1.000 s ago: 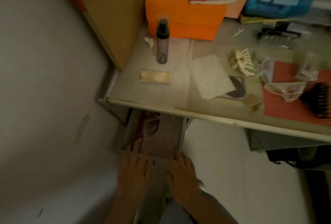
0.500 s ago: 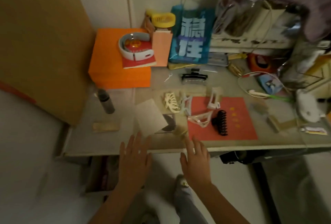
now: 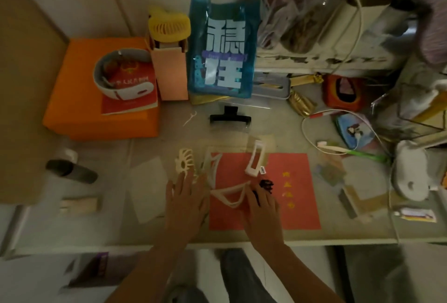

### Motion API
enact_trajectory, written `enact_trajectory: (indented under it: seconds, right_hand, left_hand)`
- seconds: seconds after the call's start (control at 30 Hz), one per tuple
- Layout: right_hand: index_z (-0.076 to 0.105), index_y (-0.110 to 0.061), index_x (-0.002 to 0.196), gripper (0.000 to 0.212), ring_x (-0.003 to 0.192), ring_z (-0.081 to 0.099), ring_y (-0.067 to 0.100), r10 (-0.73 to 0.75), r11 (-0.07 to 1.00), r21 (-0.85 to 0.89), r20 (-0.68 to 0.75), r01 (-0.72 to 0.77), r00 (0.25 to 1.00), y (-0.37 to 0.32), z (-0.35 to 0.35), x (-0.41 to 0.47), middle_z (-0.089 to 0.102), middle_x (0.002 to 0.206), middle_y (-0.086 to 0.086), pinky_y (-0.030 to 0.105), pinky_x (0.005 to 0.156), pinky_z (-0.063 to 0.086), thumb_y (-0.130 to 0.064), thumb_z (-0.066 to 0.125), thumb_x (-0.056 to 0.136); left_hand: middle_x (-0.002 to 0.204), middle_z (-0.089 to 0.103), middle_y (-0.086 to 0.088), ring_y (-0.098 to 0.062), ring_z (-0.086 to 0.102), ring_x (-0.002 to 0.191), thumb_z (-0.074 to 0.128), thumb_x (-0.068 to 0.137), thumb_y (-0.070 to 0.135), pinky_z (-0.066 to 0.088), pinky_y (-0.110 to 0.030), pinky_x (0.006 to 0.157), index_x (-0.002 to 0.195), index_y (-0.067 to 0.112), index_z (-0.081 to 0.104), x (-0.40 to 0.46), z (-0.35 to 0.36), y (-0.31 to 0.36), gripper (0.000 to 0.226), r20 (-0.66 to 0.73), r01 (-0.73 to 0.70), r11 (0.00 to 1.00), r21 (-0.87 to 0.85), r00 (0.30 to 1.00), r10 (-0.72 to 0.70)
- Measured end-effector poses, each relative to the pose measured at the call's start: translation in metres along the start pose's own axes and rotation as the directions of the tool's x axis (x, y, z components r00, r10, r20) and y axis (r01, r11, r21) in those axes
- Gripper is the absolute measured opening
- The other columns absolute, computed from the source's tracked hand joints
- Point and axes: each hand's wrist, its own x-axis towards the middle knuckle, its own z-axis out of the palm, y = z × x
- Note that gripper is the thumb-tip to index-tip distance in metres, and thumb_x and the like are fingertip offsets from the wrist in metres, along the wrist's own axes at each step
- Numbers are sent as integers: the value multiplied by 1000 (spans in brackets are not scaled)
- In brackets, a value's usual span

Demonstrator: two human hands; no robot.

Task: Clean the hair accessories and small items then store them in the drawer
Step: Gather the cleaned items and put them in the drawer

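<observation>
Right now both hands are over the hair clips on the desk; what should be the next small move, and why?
Probably close the right hand on the black claw clip and lift it. That hand already covers most of the clip on the red sheet, while the left hand lies flat by the cream clip and grips nothing. Whether the right hand's fingers already pinch the clip cannot be told.

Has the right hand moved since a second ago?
Yes. The right hand went from the drawer front below the desk up and forward onto the red sheet, now covering the black claw clip.
</observation>
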Motion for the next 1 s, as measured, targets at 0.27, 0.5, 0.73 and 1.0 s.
enact_trajectory:
  seconds: [0.27,0.5,0.73,1.0]
  right_hand:
    - [59,-13,125,74,117,57,31,-138,990,-37,54,140,989,16,9,26,60,128,10,53,97,44,-48,81,63]
    - [60,-19,121,80,115,59,30,-174,985,-1,68,174,982,16,15,38,62,126,7,51,94,43,-46,88,52]
    - [70,-20,109,65,109,63,25,-202,979,4,58,202,978,18,21,45,68,113,2,52,93,45,-37,91,49]
    - [69,-23,104,59,105,63,23,-223,973,76,71,218,972,21,19,44,68,107,-2,51,97,42,-34,91,50]
  left_hand:
    - [134,54,-17,-34,55,121,31,85,49,37,-57,99,137,20,37,41,-4,3,59,-31,-61,997,44,998,62]
    - [134,55,-13,-31,53,123,36,87,41,34,-49,104,137,14,42,57,-6,-1,57,-132,-94,996,9,987,94]
    - [105,70,-17,-34,63,106,37,87,33,46,-50,92,111,7,67,73,-8,2,46,-140,-70,993,-94,989,57]
    - [80,71,-16,-31,67,77,51,88,23,53,-41,74,91,5,75,72,-8,1,31,-266,-28,942,-335,962,-66]
